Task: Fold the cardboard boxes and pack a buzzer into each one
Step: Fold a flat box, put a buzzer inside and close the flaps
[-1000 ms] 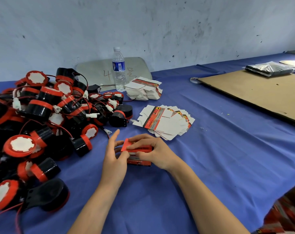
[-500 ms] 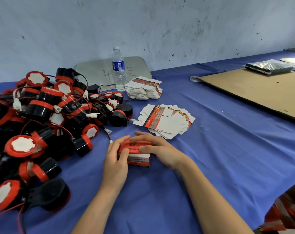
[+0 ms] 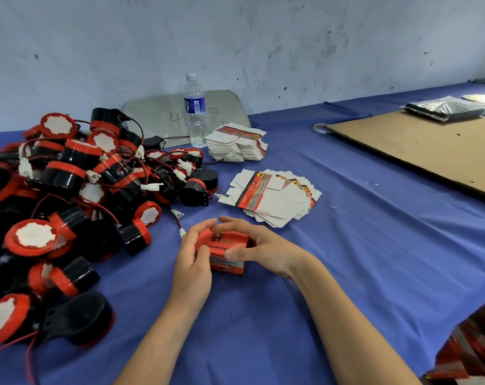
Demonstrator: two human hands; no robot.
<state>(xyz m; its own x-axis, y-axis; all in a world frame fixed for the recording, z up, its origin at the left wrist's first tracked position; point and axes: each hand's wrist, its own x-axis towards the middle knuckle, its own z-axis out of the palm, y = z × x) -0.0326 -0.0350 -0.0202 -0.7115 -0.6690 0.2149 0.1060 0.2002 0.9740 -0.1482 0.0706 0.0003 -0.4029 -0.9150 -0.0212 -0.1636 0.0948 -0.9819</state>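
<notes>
Progress: one red box [image 3: 228, 242] is folded into shape and sits between both hands. Its top face looks closed, so I cannot tell whether a buzzer is inside. No finished boxes are in view, so I judge the job to be at an early stage.
Left to do: a large heap of buzzers [image 3: 69, 195] lies just left of the left fingers. A fanned lot of flat blanks [image 3: 276, 200] lies just beyond the right fingers, and a stacked lot [image 3: 235, 147] lies further beyond.
Left hand [image 3: 192, 262]: its fingers [image 3: 201, 227] curl over the box's left end and press on the top edge, clamped on the box.
Right hand [image 3: 265, 250]: its fingers [image 3: 235, 221] reach along the box's far side with the thumb on the near face, loosely wrapped and holding it.
Box position: directly between the two sets of fingers, low at the worktop [image 3: 347, 268]. I cannot tell whether it rests on it.
Nearby: a water bottle [image 3: 195, 109] stands well beyond the fingers, and a cardboard sheet [image 3: 419, 154] lies far off to the right.
</notes>
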